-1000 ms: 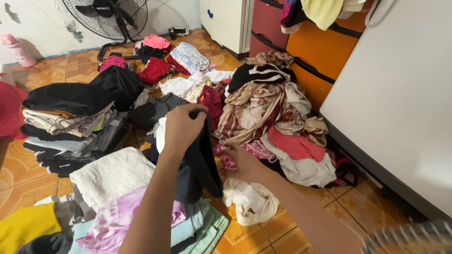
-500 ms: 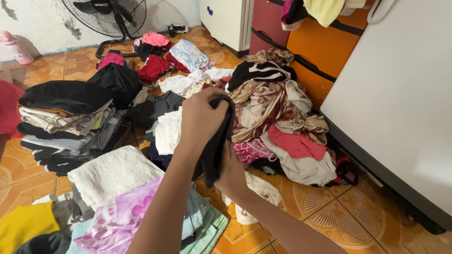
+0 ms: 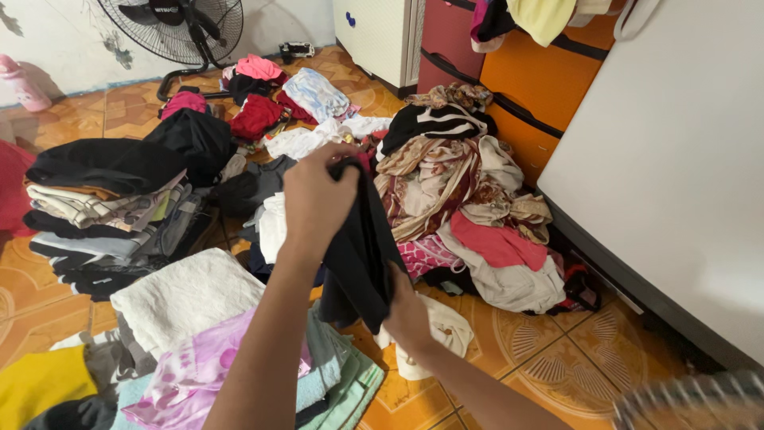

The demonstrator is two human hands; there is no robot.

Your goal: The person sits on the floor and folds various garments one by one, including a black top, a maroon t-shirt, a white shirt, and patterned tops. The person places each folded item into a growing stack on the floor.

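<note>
My left hand (image 3: 314, 203) is raised in the middle of the view and pinches the top of a black garment (image 3: 360, 251) that hangs down from it. Lower down, my right hand (image 3: 407, 312) grips the same garment near its bottom edge. Under both hands lies a folded pile with a pink flowered cloth (image 3: 199, 368) and a pale green towel (image 3: 350, 381). A white towel (image 3: 185, 293) lies folded left of it. A crumpled white cloth (image 3: 442, 338) sits on the tiled floor by my right wrist.
A tall stack of folded dark and striped clothes (image 3: 107, 211) stands at the left. A loose heap of patterned, pink and beige clothes (image 3: 465, 207) lies at the right beside a white cabinet (image 3: 676, 159). Orange drawers (image 3: 529, 87) and a standing fan (image 3: 179, 28) are at the back.
My left hand lifted the black garment higher and it now hangs longer. My right hand moved from the pink cloth on the floor to the garment's lower edge.
</note>
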